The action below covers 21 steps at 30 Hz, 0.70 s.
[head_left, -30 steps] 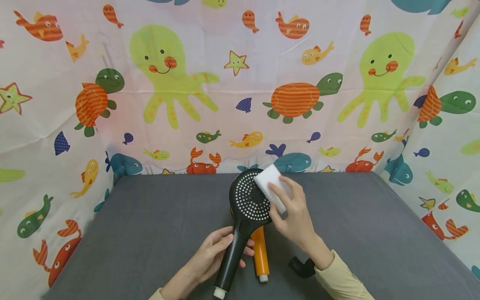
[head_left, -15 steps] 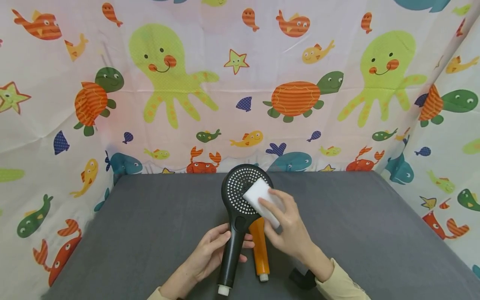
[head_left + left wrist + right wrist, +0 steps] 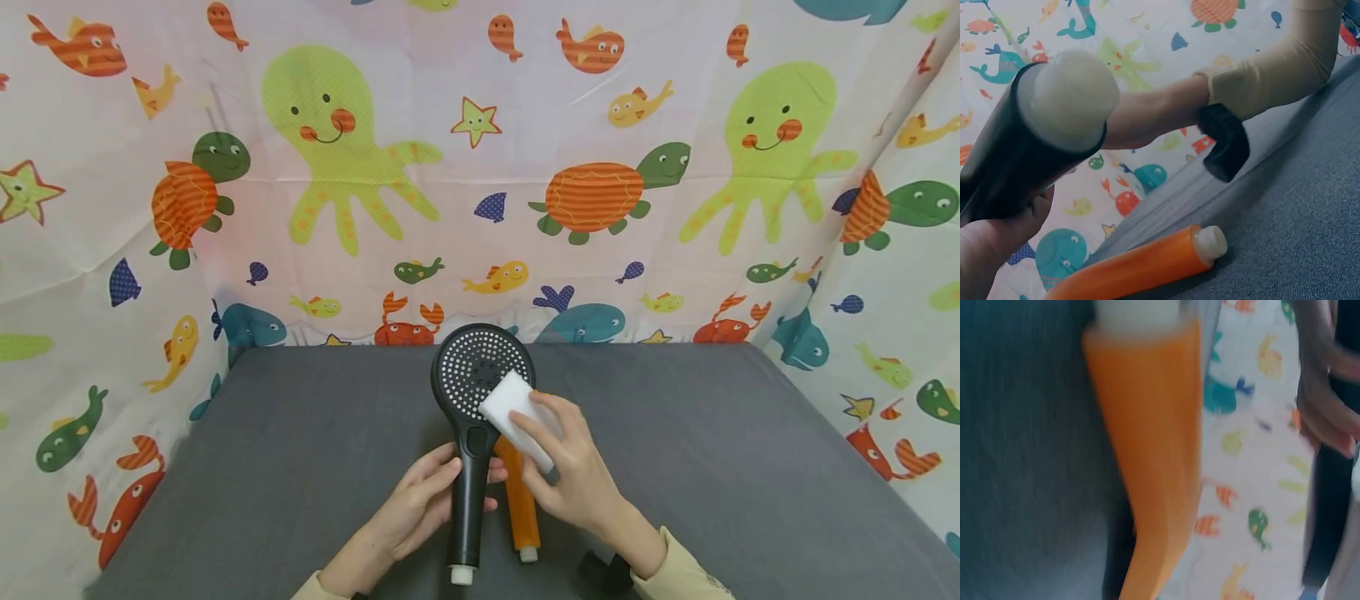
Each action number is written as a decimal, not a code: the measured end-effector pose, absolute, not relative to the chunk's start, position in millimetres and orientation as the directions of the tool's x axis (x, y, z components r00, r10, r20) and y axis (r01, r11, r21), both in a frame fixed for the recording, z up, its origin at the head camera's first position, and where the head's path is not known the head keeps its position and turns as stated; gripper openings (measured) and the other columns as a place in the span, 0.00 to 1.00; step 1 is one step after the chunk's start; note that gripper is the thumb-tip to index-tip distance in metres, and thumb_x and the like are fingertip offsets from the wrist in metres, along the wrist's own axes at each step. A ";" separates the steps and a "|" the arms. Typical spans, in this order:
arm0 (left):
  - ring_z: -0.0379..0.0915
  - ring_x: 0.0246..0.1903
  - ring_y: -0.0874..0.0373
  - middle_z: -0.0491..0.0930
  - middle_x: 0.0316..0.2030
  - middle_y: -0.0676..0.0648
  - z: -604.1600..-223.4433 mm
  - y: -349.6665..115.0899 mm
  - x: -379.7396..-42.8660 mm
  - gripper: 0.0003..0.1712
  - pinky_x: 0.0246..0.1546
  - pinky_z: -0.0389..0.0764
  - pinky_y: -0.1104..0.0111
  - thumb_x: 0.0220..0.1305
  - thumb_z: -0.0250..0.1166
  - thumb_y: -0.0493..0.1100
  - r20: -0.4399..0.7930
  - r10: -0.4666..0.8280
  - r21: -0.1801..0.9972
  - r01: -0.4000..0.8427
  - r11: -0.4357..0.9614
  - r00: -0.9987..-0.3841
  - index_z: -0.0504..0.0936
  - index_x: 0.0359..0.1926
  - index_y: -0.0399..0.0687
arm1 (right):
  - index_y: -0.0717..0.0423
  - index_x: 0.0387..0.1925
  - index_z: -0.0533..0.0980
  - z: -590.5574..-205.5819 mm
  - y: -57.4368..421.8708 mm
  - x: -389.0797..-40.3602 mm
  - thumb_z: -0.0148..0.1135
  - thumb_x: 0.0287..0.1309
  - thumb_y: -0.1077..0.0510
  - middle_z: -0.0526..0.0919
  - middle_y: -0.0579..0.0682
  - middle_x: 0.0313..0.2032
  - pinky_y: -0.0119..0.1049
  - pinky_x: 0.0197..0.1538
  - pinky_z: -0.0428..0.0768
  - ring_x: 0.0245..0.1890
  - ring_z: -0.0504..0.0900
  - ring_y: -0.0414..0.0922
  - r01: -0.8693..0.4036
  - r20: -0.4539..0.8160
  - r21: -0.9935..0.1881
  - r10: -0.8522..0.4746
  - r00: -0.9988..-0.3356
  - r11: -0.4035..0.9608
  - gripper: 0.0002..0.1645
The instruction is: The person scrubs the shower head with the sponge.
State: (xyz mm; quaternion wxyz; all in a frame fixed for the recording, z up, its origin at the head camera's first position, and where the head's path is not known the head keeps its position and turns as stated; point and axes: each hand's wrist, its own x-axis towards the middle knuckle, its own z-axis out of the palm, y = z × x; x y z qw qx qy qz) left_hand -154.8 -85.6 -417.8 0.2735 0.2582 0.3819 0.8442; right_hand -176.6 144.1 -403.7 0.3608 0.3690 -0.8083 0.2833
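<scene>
My left hand (image 3: 423,504) grips the handle of a black shower head (image 3: 469,500), which stands nearly upright with its nozzle face toward me. Between the thumb and fingers of my right hand (image 3: 573,471) is a white sponge (image 3: 508,402), pressed against the lower right of that face. Behind them lies an orange shower head (image 3: 522,508), its upper part hidden by the black one. Close to the left wrist camera is the white end (image 3: 1072,100) of the black handle. The right wrist view is blurred, with the orange handle (image 3: 1154,419) filling its middle.
A dark grey cloth (image 3: 322,450) covers the table. Curtains (image 3: 480,208) printed with sea animals close in the back and both sides. A black curved piece (image 3: 1225,144) sits at my right wrist.
The black shower head has shifted slightly and turned more upright in my left hand. My right hand has moved the sponge left and down across the nozzle face. The orange shower head stays put.
</scene>
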 end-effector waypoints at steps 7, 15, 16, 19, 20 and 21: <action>0.68 0.56 0.49 0.64 0.59 0.33 -418.0 -85.8 -154.9 0.27 0.54 0.70 0.52 0.74 0.37 0.37 0.145 0.628 0.827 -0.255 -0.502 -0.765 0.43 0.68 0.28 | 0.57 0.56 0.72 -402.9 146.3 -188.0 0.56 0.49 0.62 0.63 0.64 0.58 0.55 0.42 0.75 0.55 0.62 0.58 -0.734 0.778 -0.295 -0.292 -0.556 0.611 0.28; 0.66 0.56 0.55 0.66 0.57 0.43 -418.2 -87.7 -156.2 0.24 0.54 0.71 0.60 0.73 0.39 0.36 0.207 0.596 0.816 -0.199 -0.542 -0.775 0.50 0.66 0.31 | 0.57 0.53 0.74 -399.4 118.5 -156.8 0.48 0.59 0.55 0.66 0.65 0.56 0.49 0.44 0.75 0.53 0.65 0.57 -0.923 0.793 -0.118 -0.525 -0.310 0.367 0.22; 0.67 0.54 0.56 0.67 0.56 0.45 -418.1 -88.1 -156.3 0.23 0.53 0.72 0.63 0.73 0.39 0.36 0.217 0.590 0.814 -0.190 -0.549 -0.778 0.52 0.65 0.32 | 0.58 0.53 0.74 -399.4 117.1 -153.3 0.48 0.58 0.56 0.66 0.65 0.55 0.49 0.47 0.75 0.53 0.66 0.57 -0.946 0.786 -0.075 -0.565 -0.251 0.315 0.22; 0.70 0.51 0.58 0.70 0.53 0.44 -418.3 -89.0 -156.8 0.20 0.51 0.73 0.68 0.73 0.40 0.37 0.256 0.591 0.789 -0.188 -0.585 -0.765 0.56 0.62 0.34 | 0.58 0.52 0.74 -398.9 115.6 -147.0 0.47 0.55 0.58 0.68 0.66 0.54 0.46 0.53 0.72 0.53 0.68 0.58 -0.984 0.733 0.072 -0.678 -0.057 0.162 0.22; 0.72 0.49 0.57 0.71 0.52 0.43 -418.4 -89.0 -156.9 0.19 0.50 0.74 0.67 0.73 0.41 0.38 0.263 0.596 0.779 -0.197 -0.595 -0.758 0.57 0.61 0.35 | 0.57 0.51 0.74 -398.9 116.0 -146.2 0.47 0.55 0.58 0.68 0.67 0.54 0.46 0.55 0.71 0.54 0.68 0.58 -0.987 0.713 0.103 -0.702 -0.011 0.120 0.23; 0.73 0.48 0.57 0.72 0.51 0.42 -418.5 -89.1 -156.9 0.18 0.48 0.75 0.67 0.74 0.40 0.39 0.272 0.598 0.776 -0.196 -0.599 -0.754 0.58 0.60 0.36 | 0.57 0.52 0.74 -399.1 116.4 -145.9 0.47 0.55 0.58 0.68 0.66 0.54 0.45 0.56 0.71 0.54 0.68 0.57 -0.988 0.699 0.120 -0.715 0.011 0.101 0.22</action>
